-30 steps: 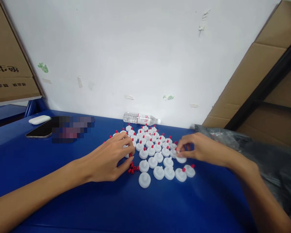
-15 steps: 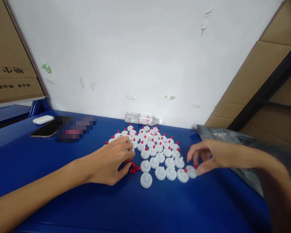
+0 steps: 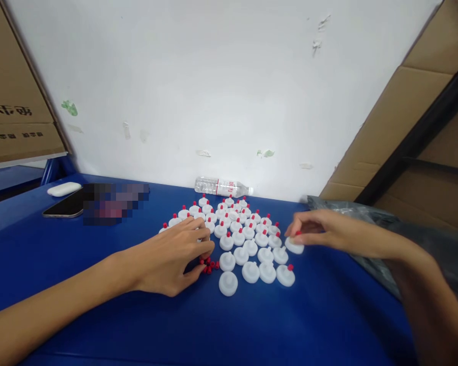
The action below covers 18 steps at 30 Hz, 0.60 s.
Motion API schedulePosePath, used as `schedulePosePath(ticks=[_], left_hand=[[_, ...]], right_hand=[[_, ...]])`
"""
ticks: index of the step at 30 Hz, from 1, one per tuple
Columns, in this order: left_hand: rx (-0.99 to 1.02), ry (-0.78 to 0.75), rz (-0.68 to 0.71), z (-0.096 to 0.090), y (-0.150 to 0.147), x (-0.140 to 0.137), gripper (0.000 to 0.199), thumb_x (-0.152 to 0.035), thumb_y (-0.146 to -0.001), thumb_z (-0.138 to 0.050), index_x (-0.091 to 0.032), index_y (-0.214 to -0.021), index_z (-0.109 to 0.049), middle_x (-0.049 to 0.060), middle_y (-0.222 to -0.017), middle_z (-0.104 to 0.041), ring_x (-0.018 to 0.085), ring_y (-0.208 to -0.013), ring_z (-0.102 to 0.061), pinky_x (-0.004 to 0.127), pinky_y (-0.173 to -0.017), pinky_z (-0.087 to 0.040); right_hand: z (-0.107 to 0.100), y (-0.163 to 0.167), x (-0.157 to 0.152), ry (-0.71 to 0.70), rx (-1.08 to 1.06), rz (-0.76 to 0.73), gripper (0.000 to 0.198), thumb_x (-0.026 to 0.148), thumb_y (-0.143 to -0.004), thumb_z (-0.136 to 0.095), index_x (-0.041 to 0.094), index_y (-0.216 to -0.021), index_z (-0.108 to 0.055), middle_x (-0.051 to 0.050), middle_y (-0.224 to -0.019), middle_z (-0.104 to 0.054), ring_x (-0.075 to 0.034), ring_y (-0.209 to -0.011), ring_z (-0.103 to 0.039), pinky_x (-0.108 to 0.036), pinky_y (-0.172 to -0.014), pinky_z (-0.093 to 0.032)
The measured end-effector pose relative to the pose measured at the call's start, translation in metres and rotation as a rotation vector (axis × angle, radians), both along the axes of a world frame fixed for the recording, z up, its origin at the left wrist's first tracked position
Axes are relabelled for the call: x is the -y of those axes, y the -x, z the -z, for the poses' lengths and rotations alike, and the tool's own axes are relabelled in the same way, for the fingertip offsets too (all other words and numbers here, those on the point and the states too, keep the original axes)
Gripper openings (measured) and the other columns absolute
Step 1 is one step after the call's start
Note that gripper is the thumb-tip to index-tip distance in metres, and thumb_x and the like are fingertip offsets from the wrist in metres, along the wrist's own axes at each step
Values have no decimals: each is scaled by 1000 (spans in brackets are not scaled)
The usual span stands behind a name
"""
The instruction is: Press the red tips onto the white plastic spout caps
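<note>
Many round white plastic pieces (image 3: 251, 272), each with a small spout, stand in a cluster on the blue table; most carry a red cap on the spout, while several near the front are bare. My right hand (image 3: 309, 229) pinches a capped white piece (image 3: 294, 247) at the cluster's right edge, thumb and fingers at its red cap. At the cluster's left front lies a small pile of red caps (image 3: 209, 266). My left hand (image 3: 181, 254) is curled over that pile, thumb and forefinger closing on a red cap (image 3: 203, 263), partly hidden by the fingers.
A clear plastic bottle (image 3: 223, 187) lies on its side against the wall behind the cluster. To the left are a phone (image 3: 64, 204) and a white case (image 3: 64, 189). A dark plastic bag (image 3: 370, 259) covers the right side, beside cardboard (image 3: 389, 122).
My right hand has carried its capped white piece from the front right back and slightly left, beside the capped rows. My left hand stays at the red caps.
</note>
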<state>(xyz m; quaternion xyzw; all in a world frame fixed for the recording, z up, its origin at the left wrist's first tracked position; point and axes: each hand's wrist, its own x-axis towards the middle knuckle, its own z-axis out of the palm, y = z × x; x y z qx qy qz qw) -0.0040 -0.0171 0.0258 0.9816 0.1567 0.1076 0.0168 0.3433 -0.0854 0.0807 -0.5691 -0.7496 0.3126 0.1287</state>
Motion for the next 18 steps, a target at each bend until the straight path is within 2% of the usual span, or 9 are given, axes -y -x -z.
schedulePosePath(ticks=[3,7,9,11,13,16,18], left_hand=[[6,13,0,-1,0,1,3,-17,-85,-61,-19,-83,-59,5,-85,-57,24,-89,-49,36,-79,-41],[10,22,1,-2,0,2,2,-18,-86,-60,-19,-85,-60,5,-86,-58,24,-89,-48,36,-80,-41],[24,14,-1,-2,0,2,4,-18,-89,-56,-19,-86,-59,6,-87,-58,24,-89,-48,37,-81,-40],[69,-1,1,-2,0,1,10,-17,-93,-49,-18,-89,-59,6,-87,-58,23,-87,-47,37,-80,-39],[139,-23,-8,-3,0,1,14,-17,-97,-45,-18,-94,-58,5,-88,-58,22,-86,-46,37,-78,-38],[254,-69,-25,-2,-2,3,10,-23,-98,-51,-19,-104,-57,4,-91,-60,22,-86,-46,36,-78,-37],[313,-105,-13,1,-5,5,15,-30,-96,-58,-19,-106,-57,3,-91,-60,22,-85,-46,36,-77,-38]], right_hand=[[2,2,-1,-47,-152,42,29,49,-89,-66,20,-92,-64,-8,-106,-74,-24,-100,-67,-35,-86,-52],[8,10,-7,-206,-54,47,24,45,-90,-66,23,-96,-67,-5,-107,-74,-22,-96,-69,-36,-86,-53],[14,18,-12,-421,57,64,20,43,-91,-65,24,-96,-69,-4,-103,-74,-22,-92,-68,-37,-84,-53],[22,31,-16,-717,130,65,15,37,-94,-63,24,-97,-69,-4,-102,-74,-21,-92,-67,-37,-84,-52],[30,46,-18,-942,160,-29,11,27,-96,-59,21,-100,-68,-6,-105,-73,-21,-98,-66,-36,-87,-51],[41,73,-14,-1111,235,-167,11,20,-97,-58,18,-103,-67,-7,-106,-73,-20,-95,-66,-34,-83,-52],[46,89,-8,-1167,291,-219,12,19,-97,-57,18,-105,-67,-5,-107,-73,-17,-88,-69,-30,-74,-53]])
